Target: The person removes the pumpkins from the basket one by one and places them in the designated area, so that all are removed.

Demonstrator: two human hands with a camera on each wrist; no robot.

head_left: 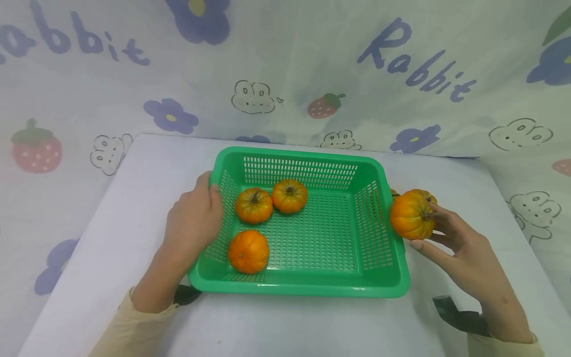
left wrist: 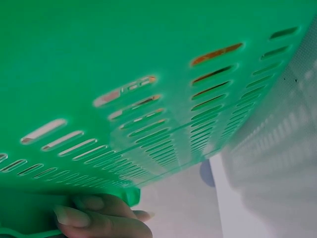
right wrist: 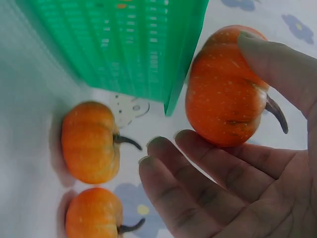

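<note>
A green plastic basket [head_left: 308, 290] with slotted walls stands on the white table. My left hand [head_left: 194, 213] grips its left rim; in the left wrist view those fingers [left wrist: 106, 218] curl under the rim. Inside, on the left, lie three small orange pumpkins, one at the front [head_left: 248, 252] and two farther back [head_left: 254, 206] [head_left: 290, 196]. My right hand [head_left: 464, 253] holds another pumpkin [head_left: 411, 215] between thumb and fingers, raised beside the basket's right rim. The right wrist view shows its dark stem pointing toward the palm.
Two more pumpkins [right wrist: 91, 143] [right wrist: 95, 214] lie on the table to the right of the basket, mostly hidden in the head view. A cloth [head_left: 285, 59] printed with rabbits, flowers and strawberries hangs behind the white table [head_left: 134, 198].
</note>
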